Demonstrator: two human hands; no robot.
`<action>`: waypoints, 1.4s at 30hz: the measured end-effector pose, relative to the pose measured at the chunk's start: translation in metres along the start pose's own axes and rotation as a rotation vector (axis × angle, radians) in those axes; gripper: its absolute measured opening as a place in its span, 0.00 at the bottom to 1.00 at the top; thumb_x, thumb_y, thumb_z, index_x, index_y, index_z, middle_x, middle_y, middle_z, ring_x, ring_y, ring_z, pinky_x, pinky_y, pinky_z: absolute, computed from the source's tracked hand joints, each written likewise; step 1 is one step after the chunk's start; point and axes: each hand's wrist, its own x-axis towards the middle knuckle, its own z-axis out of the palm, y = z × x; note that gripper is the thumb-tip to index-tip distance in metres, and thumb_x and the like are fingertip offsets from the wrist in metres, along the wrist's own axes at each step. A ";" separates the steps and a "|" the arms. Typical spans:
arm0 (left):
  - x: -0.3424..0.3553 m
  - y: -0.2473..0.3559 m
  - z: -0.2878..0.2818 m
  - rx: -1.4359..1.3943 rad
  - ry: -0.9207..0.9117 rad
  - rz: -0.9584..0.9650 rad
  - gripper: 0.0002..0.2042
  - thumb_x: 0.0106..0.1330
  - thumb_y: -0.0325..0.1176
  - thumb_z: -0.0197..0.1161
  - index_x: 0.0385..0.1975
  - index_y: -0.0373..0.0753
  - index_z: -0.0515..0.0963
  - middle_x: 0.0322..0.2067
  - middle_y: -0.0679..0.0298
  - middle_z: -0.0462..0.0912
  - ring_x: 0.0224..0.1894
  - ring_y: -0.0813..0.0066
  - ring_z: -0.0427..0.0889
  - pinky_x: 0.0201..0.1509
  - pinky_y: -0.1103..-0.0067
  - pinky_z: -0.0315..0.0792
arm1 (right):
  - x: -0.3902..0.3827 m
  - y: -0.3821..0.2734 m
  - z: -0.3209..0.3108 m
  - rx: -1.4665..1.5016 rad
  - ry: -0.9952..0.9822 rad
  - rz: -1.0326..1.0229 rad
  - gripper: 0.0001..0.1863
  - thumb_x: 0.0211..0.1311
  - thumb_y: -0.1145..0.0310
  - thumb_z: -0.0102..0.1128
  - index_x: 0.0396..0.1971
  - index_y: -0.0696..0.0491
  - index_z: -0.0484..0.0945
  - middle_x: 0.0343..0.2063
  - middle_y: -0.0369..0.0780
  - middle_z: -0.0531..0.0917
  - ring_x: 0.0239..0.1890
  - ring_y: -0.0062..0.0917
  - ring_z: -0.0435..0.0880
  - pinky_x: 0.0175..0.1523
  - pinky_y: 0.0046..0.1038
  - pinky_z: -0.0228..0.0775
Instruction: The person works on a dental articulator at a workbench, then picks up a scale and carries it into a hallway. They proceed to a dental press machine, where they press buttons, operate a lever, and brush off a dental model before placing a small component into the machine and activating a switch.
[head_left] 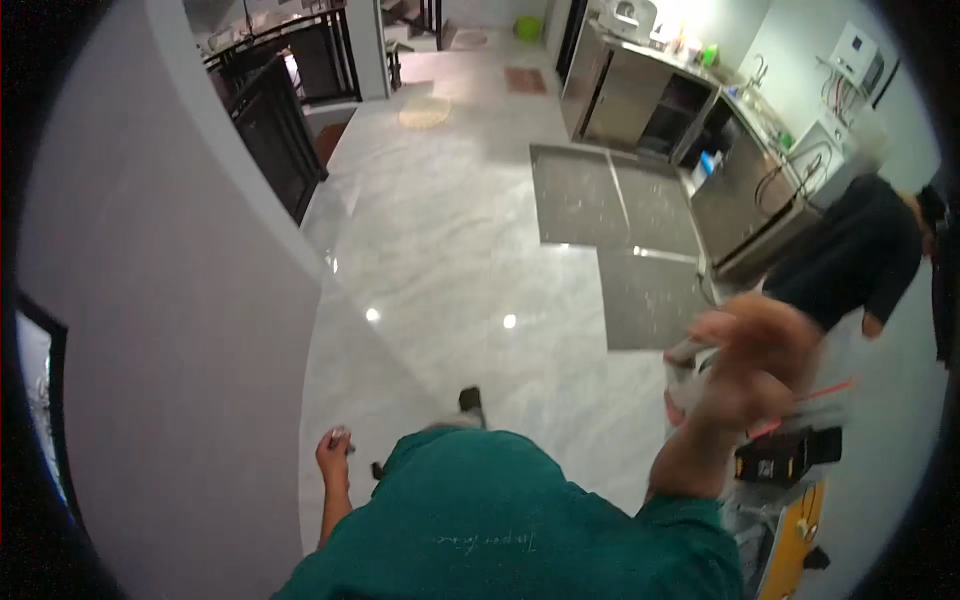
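My left hand [334,446] hangs low beside my body, near the grey wall. Its fingers are closed round a small shiny object that is too small to name. On the other side my right hand [755,350] is raised in front of me, bent at the wrist and smeared by motion. I cannot make out whether it holds anything. Beyond it a person in dark clothes [840,255] bends over by the right wall.
Grey mats [580,195] lie on the pale tiled floor before a metal kitchen counter [620,100]. A dark railing gate [275,135] stands at the left. Near my right arm are a black box [785,455] and a yellow board [795,540].
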 end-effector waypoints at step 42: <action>1.124 1.118 1.177 0.289 -1.440 0.283 0.20 0.71 0.54 0.62 0.40 0.41 0.73 0.32 0.73 0.70 0.37 0.82 0.68 0.41 0.79 0.65 | 0.069 1.681 -0.168 -0.249 -0.727 2.188 0.13 0.65 0.59 0.56 0.31 0.53 0.82 0.24 0.40 0.82 0.26 0.31 0.80 0.34 0.37 0.73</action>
